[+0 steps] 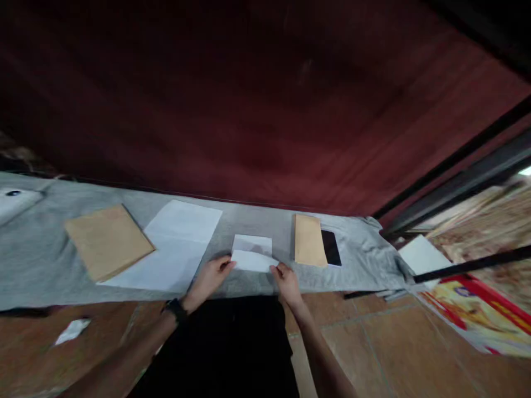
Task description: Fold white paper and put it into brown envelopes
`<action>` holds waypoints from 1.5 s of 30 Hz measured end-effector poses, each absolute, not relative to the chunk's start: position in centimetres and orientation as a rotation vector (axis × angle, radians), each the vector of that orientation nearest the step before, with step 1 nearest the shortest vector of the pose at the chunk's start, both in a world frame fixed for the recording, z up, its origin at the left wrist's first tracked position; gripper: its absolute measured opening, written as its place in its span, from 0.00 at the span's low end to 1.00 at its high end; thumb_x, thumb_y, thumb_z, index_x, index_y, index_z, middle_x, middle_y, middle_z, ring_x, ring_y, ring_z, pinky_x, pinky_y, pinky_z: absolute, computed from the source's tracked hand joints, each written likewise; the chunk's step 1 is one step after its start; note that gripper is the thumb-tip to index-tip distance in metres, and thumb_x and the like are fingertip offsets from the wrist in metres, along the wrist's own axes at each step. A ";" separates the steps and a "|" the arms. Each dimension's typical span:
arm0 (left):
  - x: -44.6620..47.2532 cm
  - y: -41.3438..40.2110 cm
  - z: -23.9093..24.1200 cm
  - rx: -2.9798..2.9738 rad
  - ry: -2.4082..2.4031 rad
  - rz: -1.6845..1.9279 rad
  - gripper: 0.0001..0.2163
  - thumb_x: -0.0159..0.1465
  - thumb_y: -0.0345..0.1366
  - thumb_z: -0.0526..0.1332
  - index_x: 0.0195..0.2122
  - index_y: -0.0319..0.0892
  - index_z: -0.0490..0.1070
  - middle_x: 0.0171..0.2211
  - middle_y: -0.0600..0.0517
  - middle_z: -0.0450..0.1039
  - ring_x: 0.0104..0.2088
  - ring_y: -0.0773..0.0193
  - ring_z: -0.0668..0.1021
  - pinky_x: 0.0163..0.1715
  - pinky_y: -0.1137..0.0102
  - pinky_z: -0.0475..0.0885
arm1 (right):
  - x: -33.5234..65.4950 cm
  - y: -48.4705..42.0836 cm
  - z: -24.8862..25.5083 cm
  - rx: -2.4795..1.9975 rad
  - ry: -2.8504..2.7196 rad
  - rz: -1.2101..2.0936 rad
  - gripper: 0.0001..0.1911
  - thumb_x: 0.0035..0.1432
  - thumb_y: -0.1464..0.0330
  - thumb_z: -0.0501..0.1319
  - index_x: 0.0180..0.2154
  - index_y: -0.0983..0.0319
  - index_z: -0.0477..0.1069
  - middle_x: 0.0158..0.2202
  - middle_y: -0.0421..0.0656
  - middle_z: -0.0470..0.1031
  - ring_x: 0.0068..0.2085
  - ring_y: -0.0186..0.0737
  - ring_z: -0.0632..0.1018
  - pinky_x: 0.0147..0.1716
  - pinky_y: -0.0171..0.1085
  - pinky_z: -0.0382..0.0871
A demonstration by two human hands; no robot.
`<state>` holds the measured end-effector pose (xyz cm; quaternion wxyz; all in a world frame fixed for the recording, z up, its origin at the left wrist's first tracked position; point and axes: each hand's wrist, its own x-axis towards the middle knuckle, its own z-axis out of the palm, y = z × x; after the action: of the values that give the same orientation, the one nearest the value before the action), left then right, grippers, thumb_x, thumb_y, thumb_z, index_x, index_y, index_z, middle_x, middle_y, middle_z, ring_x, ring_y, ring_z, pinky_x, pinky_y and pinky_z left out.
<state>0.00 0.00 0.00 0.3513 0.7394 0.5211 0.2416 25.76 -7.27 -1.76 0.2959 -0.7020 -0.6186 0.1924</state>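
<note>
A small white sheet of paper (pixel 251 251), folded with its near flap raised, lies on a grey cloth (pixel 37 254). My left hand (pixel 211 277) pinches the flap's left corner and my right hand (pixel 285 282) pinches its right corner. A black watch sits on my left wrist. To the left of my hands lies a large white sheet (pixel 174 243), partly under a big brown envelope (pixel 107 240). A small brown envelope (pixel 309 240) and a black phone (pixel 331 247) lie to the right.
A dark red curtain (pixel 265 110) hangs behind the cloth. A white paper scrap (pixel 72 330) lies on the brown tiled floor at left. At right are another white sheet (pixel 423 255), black bars (pixel 468 265) and a colourful printed poster (pixel 481 315).
</note>
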 end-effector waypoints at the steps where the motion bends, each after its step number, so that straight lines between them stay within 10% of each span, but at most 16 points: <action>1: 0.2 0.1 0.1 1.917 1.383 0.626 0.15 0.67 0.45 0.54 0.38 0.42 0.76 0.37 0.49 0.80 0.36 0.59 0.80 0.38 0.69 0.69 | 25.7 -6.9 -1.6 -1.874 -1.627 0.526 0.20 0.68 0.59 0.52 0.34 0.63 0.76 0.30 0.44 0.79 0.32 0.39 0.78 0.32 0.32 0.65; 35: 4.8 3.6 2.3 2.028 1.992 0.065 0.18 0.70 0.43 0.48 0.45 0.42 0.75 0.39 0.42 0.81 0.42 0.52 0.82 0.36 0.65 0.72 | 22.9 -0.8 -0.4 -2.449 -1.656 0.002 0.14 0.70 0.63 0.53 0.43 0.64 0.74 0.37 0.50 0.81 0.38 0.43 0.81 0.37 0.35 0.70; 45: 5.0 3.5 2.6 2.036 2.009 0.039 0.18 0.71 0.44 0.47 0.45 0.42 0.74 0.39 0.42 0.80 0.41 0.54 0.82 0.36 0.67 0.72 | 21.6 -1.2 -1.2 -2.007 -1.846 -0.115 0.20 0.70 0.69 0.50 0.60 0.65 0.65 0.64 0.54 0.65 0.62 0.49 0.67 0.58 0.48 0.62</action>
<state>4.99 3.51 2.65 0.1400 0.7048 0.6954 0.0136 21.60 -1.18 -1.17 0.2049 -0.7197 -0.6621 -0.0412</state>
